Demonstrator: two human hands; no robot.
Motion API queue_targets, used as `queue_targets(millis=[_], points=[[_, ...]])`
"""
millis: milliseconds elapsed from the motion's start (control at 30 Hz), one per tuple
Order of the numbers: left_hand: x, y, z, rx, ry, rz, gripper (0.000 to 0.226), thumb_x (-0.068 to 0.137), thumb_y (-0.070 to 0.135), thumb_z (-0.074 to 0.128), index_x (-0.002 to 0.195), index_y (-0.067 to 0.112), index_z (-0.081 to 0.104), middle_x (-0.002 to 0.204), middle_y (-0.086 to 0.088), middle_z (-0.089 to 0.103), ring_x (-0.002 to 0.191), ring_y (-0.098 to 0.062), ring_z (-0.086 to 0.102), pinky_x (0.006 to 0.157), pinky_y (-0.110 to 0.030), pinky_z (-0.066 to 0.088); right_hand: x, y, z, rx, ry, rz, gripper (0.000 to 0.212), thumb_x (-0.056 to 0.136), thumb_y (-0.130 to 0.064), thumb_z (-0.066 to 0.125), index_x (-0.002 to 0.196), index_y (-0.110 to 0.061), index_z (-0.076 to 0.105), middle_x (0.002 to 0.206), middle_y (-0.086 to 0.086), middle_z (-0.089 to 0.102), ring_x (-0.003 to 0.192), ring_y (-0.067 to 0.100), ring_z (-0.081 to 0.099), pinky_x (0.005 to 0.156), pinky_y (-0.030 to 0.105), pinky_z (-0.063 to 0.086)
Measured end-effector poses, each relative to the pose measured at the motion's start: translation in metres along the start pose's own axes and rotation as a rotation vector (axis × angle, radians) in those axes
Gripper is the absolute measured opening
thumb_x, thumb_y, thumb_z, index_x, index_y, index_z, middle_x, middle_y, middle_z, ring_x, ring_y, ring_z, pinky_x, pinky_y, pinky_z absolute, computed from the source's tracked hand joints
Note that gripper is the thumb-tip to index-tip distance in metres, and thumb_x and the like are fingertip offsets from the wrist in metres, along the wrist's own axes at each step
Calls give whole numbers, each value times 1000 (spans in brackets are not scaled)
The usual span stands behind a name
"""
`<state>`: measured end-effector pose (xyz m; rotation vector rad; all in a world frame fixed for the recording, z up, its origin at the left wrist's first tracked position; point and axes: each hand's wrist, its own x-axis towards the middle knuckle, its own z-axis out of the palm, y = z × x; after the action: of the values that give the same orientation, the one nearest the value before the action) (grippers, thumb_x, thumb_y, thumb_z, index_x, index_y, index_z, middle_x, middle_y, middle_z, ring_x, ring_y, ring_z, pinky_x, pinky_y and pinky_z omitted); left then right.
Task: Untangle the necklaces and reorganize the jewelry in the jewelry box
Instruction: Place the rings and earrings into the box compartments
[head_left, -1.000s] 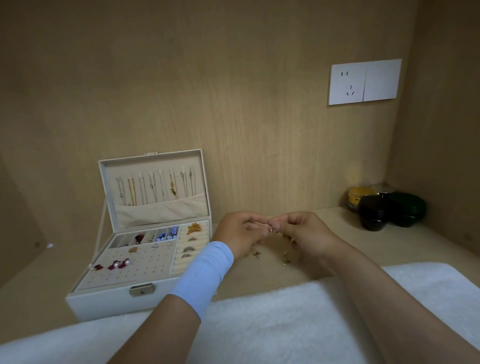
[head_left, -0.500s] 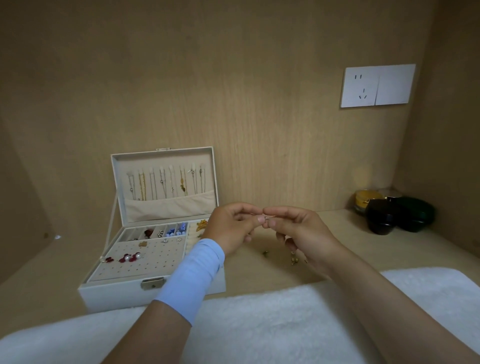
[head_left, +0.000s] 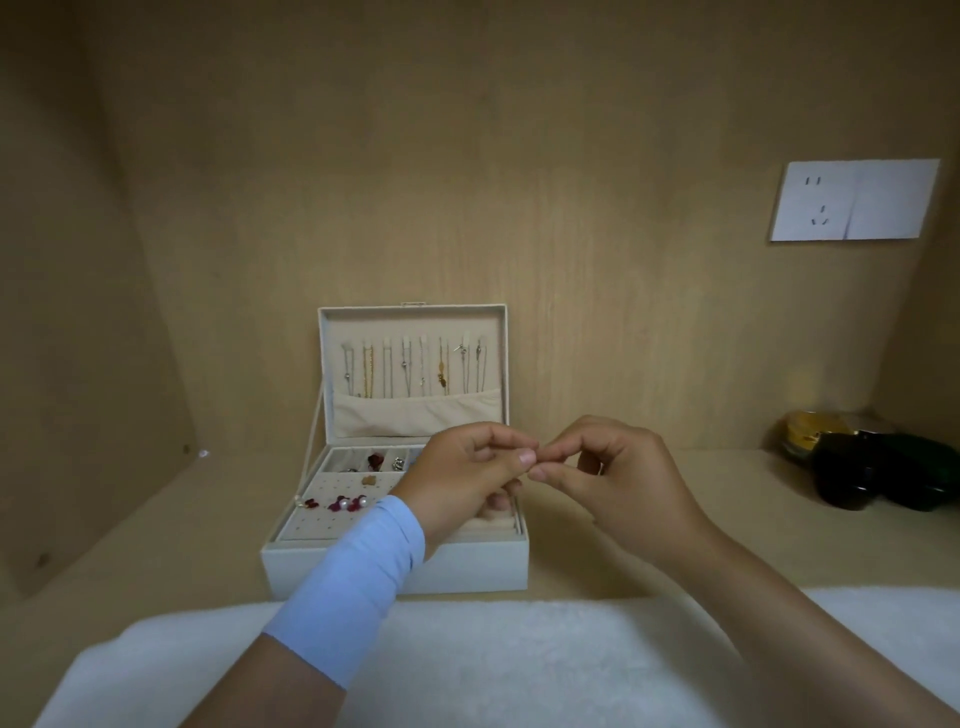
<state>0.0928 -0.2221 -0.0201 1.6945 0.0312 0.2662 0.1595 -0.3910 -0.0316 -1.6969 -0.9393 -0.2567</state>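
Right, both hands are up and meeting just in front of the open jewelry box (head_left: 395, 571), a little right of its centre. The left hand (head_left: 467, 478) and right hand (head_left: 618, 478) are each curled, thumb and forefinger pinched together and touching tip to tip; I cannot tell if anything sits between them. In the upright lid at the far side, the necklaces (head_left: 410, 366) hang in a tidy row above a pocket. On the tray's left side lie red and pearl earrings (head_left: 348, 503). A blue cuff (head_left: 353, 587) wraps the left wrist. A white towel (head_left: 519, 660) lies nearest, dark jars (head_left: 857, 475) stand far right, and a wall socket (head_left: 852, 200) is above them.
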Motion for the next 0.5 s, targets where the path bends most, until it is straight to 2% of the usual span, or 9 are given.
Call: queue_targets(millis=[133,267,367,433,500], points=[[-10,5,-28,-105,-5,32,12,93,9,60,101,11,69,86,-6,72,80,-16,67,66,-27,57,16,-15,23,-114,13,-122,14,76,-23,84,74,-33,73,77,-14,67,57,7,51,59,19,43],[-14,6,-56,-218,52,-3,17,91,9,62,108,8,65,89,-3,74,78,-13,67,67,-27,55,37,-27,45,-237,-8,-209,7,81,-31,80,79,-28,74,77,-15,67,62,8,56,59,23,46],[-13,6,-74,-281,83,-1,23,89,10,64,111,7,67,96,-7,73,77,-12,65,67,-26,50,51,-37,62,-298,-2,-243,5,84,-31,77,81,-28,75,76,-18,68,65,-1,58,60,14,41],[-13,5,-83,-289,111,21,25,87,9,67,111,9,69,91,-6,72,75,-11,64,64,-24,49,58,-42,70,-322,-12,-243,7,87,-34,74,85,-28,76,78,-19,69,66,-5,58,62,13,40],[-13,2,-91,-269,177,32,23,85,7,69,107,12,72,82,-2,72,71,-10,62,61,-22,48,64,-46,77,-330,-55,-249,10,89,-37,71,89,-29,77,81,-19,70,63,-2,58,62,15,41]])
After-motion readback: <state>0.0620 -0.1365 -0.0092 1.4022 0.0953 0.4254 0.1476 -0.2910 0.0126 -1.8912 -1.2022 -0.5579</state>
